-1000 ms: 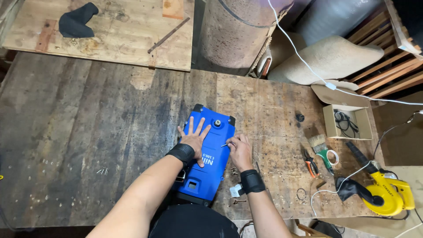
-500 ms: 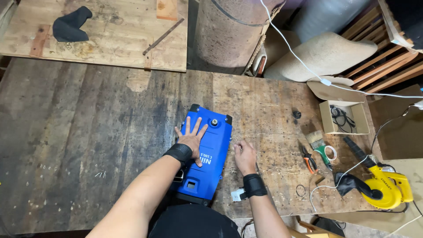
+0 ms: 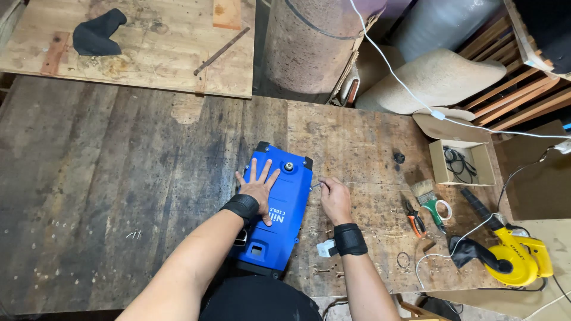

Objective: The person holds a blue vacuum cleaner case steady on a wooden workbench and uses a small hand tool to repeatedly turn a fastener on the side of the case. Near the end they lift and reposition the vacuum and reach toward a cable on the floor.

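A blue machine housing (image 3: 279, 214) lies flat on the worn wooden workbench (image 3: 148, 196), its top end pointing away from me. My left hand (image 3: 259, 185) rests flat on the housing with fingers spread. My right hand (image 3: 334, 199) is on the bench just right of the housing, its fingertips pinched on a small screw (image 3: 318, 185) beside the housing's edge. Both wrists wear black wrist bands. A small white part (image 3: 326, 248) lies under my right forearm.
Right of my hand lie pliers (image 3: 414, 219), a green-handled paintbrush (image 3: 429, 201), a tape roll (image 3: 444, 209), an open cardboard box (image 3: 461, 163) and a yellow blower (image 3: 511, 255). A white cable (image 3: 404, 89) crosses above. Loose screws (image 3: 134, 235) sit left. A plywood board (image 3: 137, 44) lies behind.
My right hand has moved off the housing's right side onto the bench and pinched a small screw. My left hand stays flat on the housing.
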